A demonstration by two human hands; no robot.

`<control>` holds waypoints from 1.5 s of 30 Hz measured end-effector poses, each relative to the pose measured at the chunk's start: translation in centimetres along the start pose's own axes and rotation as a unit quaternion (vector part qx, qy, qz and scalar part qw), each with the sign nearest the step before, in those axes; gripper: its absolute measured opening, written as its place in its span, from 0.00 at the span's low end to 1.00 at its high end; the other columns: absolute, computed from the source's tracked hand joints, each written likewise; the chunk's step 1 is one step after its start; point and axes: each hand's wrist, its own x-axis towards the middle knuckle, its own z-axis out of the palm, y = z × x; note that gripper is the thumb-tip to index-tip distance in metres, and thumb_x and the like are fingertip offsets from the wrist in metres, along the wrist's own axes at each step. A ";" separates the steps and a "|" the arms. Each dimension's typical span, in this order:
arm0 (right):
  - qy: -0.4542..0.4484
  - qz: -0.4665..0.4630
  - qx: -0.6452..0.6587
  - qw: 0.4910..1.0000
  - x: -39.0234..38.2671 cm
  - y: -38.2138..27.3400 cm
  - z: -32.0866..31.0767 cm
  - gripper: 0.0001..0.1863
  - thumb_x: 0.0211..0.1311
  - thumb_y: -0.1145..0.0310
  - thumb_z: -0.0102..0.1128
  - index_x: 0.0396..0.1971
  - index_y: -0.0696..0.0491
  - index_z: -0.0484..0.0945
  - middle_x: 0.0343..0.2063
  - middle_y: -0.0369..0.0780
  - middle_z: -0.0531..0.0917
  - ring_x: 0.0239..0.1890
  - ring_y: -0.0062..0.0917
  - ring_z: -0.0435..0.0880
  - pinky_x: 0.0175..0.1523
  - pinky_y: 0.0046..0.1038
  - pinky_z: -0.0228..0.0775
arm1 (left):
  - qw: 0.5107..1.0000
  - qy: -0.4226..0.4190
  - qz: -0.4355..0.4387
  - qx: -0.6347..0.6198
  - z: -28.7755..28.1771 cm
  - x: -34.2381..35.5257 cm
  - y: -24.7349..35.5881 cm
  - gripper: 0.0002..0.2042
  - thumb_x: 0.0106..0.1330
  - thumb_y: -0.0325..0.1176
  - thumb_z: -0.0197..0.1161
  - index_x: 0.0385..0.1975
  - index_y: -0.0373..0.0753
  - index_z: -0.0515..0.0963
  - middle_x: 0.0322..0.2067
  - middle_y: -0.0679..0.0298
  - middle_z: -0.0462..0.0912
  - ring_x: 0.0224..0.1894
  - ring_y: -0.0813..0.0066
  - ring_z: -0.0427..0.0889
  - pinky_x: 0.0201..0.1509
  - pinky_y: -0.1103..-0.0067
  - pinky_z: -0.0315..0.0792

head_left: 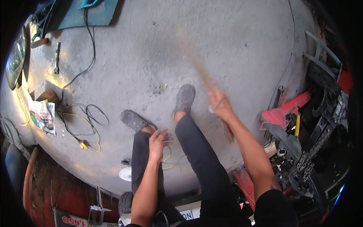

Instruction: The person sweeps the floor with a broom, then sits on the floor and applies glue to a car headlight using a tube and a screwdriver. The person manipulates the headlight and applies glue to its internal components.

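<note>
My right hand (221, 105) is closed around a light brown stick broom (202, 70), smeared by motion. Its long blurred end stretches up and left over the concrete floor, and its short butt sticks out below my wrist. My left hand (159, 140) hangs over my left shin with fingers loosely bent and apart, holding nothing. A small heap of debris (158, 89) lies on the floor beside my right shoe (185, 96). My left shoe (134, 120) is planted just beyond my left hand.
On the left are a black cable (90, 49), a yellow cord plug (84, 144), a ratchet-like tool (56, 58) and a printed paper bag (42, 115). A red floor jack (278, 116), chains (305, 166) and metal parts crowd the right. A teal board (89, 17) lies at the far left.
</note>
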 end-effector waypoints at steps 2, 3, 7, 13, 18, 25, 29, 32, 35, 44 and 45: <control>0.072 -0.009 0.021 0.997 1.0 2.2 -1.6 0.34 0.82 0.57 0.52 0.81 0.52 0.59 0.44 0.57 0.85 0.43 0.45 0.88 0.51 0.46 0.80 | 1.000 -0.001 0.004 0.002 0.2 -0.3 -0.1 0.15 0.79 0.28 0.51 0.59 0.30 0.78 0.42 0.56 0.86 0.43 0.64 0.89 0.46 0.71 0.85; 0.105 0.000 0.053 0.993 2.4 2.9 -1.8 0.34 0.83 0.57 0.51 0.82 0.51 0.58 0.40 0.55 0.87 0.42 0.40 0.89 0.49 0.43 0.81 | 1.000 -0.002 0.007 0.005 0.3 -0.5 0.1 0.15 0.79 0.28 0.51 0.58 0.30 0.78 0.42 0.56 0.86 0.42 0.65 0.89 0.46 0.71 0.85; 0.078 0.057 0.131 0.987 9.2 4.9 7.8 0.35 0.80 0.60 0.53 0.80 0.57 0.59 0.57 0.56 0.83 0.55 0.42 0.86 0.60 0.40 0.78 | 0.999 0.027 0.037 -0.010 -0.6 -0.5 0.3 0.14 0.78 0.26 0.51 0.54 0.29 0.80 0.39 0.56 0.86 0.39 0.66 0.89 0.44 0.71 0.86; 0.015 0.076 0.198 0.977 4.7 -6.4 17.2 0.37 0.78 0.63 0.55 0.80 0.60 0.57 0.67 0.62 0.76 0.72 0.53 0.74 0.75 0.39 0.65 | 0.987 0.127 0.085 -0.044 -2.6 -0.3 0.0 0.12 0.75 0.24 0.52 0.49 0.27 0.81 0.34 0.57 0.85 0.35 0.67 0.87 0.39 0.73 0.84; 0.070 0.062 0.246 0.965 -3.1 -6.6 13.6 0.35 0.80 0.65 0.52 0.81 0.56 0.55 0.63 0.62 0.79 0.68 0.51 0.79 0.71 0.41 0.70 | 0.983 0.139 0.102 -0.069 -3.5 -0.6 -1.2 0.12 0.74 0.24 0.53 0.49 0.26 0.81 0.33 0.58 0.85 0.33 0.68 0.86 0.37 0.74 0.84; -0.120 -0.107 0.202 0.966 -3.4 -17.8 14.3 0.35 0.80 0.59 0.54 0.79 0.54 0.58 0.29 0.59 0.86 0.40 0.61 0.88 0.54 0.55 0.75 | 0.975 0.178 0.104 -0.088 -4.4 -0.7 -1.6 0.12 0.73 0.23 0.55 0.48 0.25 0.82 0.32 0.58 0.85 0.33 0.69 0.87 0.37 0.75 0.83; -0.032 -0.103 0.212 0.971 7.2 -17.4 21.0 0.30 0.80 0.57 0.56 0.73 0.57 0.69 0.46 0.62 0.86 0.52 0.53 0.88 0.59 0.49 0.77 | 0.974 0.158 0.128 -0.097 -5.1 -0.8 -0.2 0.11 0.74 0.24 0.54 0.48 0.27 0.81 0.32 0.57 0.85 0.33 0.68 0.87 0.38 0.75 0.84; -0.027 -0.033 0.256 0.966 8.1 -11.5 17.9 0.28 0.79 0.57 0.58 0.71 0.59 0.73 0.58 0.56 0.86 0.60 0.45 0.86 0.64 0.41 0.75 | 0.975 0.161 0.126 -0.085 -5.0 -0.9 -0.3 0.10 0.75 0.24 0.53 0.48 0.29 0.80 0.32 0.57 0.85 0.31 0.67 0.88 0.36 0.75 0.85; -0.052 0.065 0.281 0.956 5.3 -7.0 14.6 0.29 0.80 0.60 0.57 0.74 0.58 0.70 0.60 0.49 0.85 0.62 0.34 0.83 0.68 0.34 0.72 | 0.978 0.154 0.112 -0.086 -4.3 -1.5 -0.6 0.11 0.75 0.24 0.54 0.49 0.28 0.80 0.33 0.57 0.86 0.32 0.67 0.88 0.37 0.75 0.85; -0.141 -0.138 0.148 0.969 -4.1 -12.3 15.6 0.30 0.81 0.59 0.57 0.75 0.57 0.67 0.41 0.52 0.89 0.39 0.44 0.89 0.47 0.42 0.80 | 0.977 0.162 0.106 -0.093 -3.9 -0.8 -1.9 0.11 0.75 0.24 0.54 0.48 0.26 0.81 0.33 0.58 0.86 0.31 0.68 0.87 0.37 0.75 0.84; -0.137 -0.204 0.132 0.960 -3.5 -13.8 17.0 0.30 0.81 0.59 0.57 0.75 0.55 0.67 0.37 0.54 0.89 0.35 0.49 0.88 0.44 0.45 0.80 | 0.976 0.163 0.108 -0.096 -3.9 -0.7 -1.7 0.11 0.74 0.24 0.54 0.48 0.26 0.81 0.33 0.58 0.86 0.31 0.68 0.87 0.37 0.75 0.84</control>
